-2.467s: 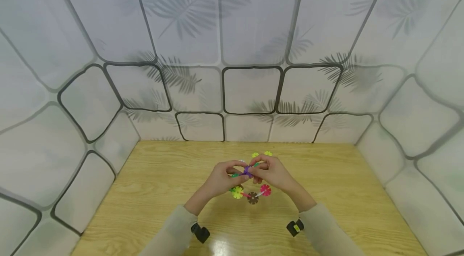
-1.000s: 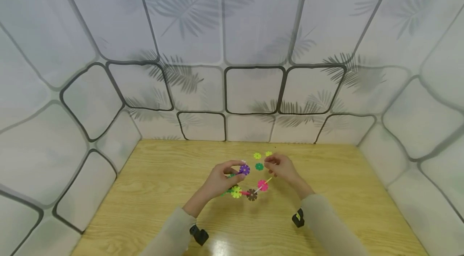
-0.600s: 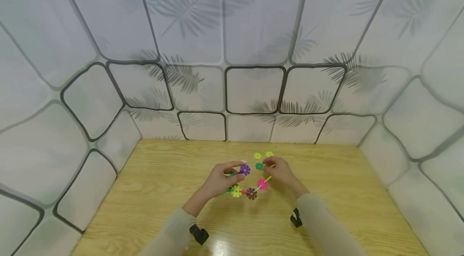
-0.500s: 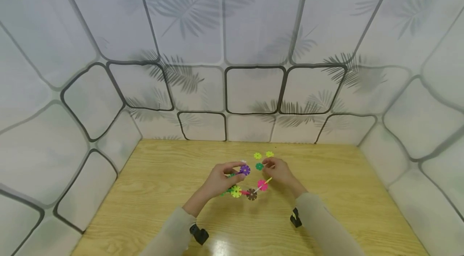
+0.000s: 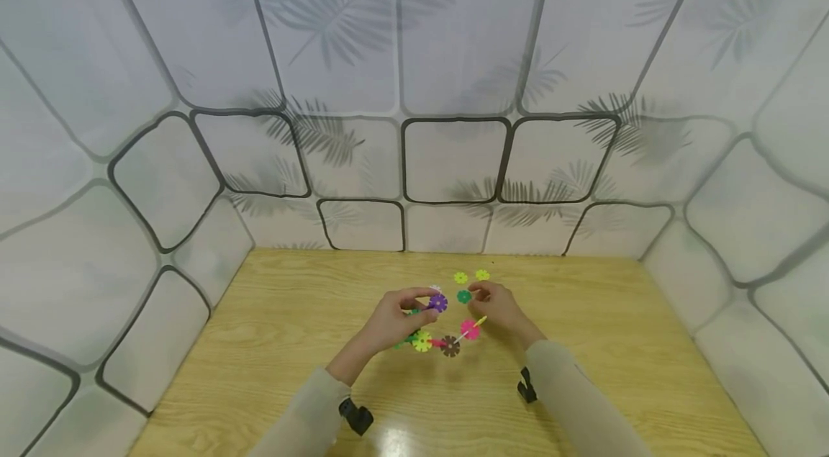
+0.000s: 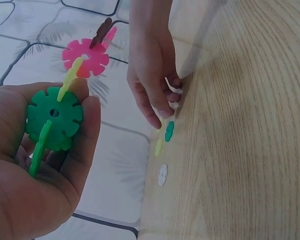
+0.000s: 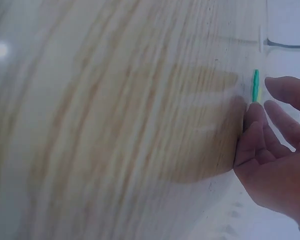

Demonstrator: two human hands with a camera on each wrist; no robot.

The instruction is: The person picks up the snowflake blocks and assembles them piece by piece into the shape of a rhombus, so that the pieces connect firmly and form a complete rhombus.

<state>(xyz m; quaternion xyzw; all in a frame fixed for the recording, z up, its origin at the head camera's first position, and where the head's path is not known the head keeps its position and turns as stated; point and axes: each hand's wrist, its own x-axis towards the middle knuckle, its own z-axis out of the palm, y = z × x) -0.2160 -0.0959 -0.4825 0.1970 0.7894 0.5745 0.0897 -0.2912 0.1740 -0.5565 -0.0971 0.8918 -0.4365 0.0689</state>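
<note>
My left hand (image 5: 391, 317) pinches a chain of slotted plastic snowflake discs near its purple disc (image 5: 438, 303). The curved chain hangs off the table, with a yellow disc (image 5: 422, 341), a brown disc (image 5: 450, 346) and a pink disc (image 5: 470, 329) along its front. In the left wrist view, a green disc (image 6: 66, 129) of the chain lies against the palm. My right hand (image 5: 500, 304) is low over the table with loosely bent fingers beside a loose green disc (image 5: 463, 296). The right wrist view shows thumb and forefinger apart, the green disc (image 7: 256, 86) just beyond the fingertips.
Two loose yellow discs, a left one (image 5: 460, 278) and a right one (image 5: 482, 275), lie farther back on the wooden table (image 5: 311, 277). A loose white disc (image 6: 163, 175) lies near them in the left wrist view. Patterned cloth walls (image 5: 453, 155) enclose the table's back and sides.
Both hands were together at the purple disc at first. My right hand has since parted to the right and come down beside the loose green disc. My left hand has kept its hold on the chain.
</note>
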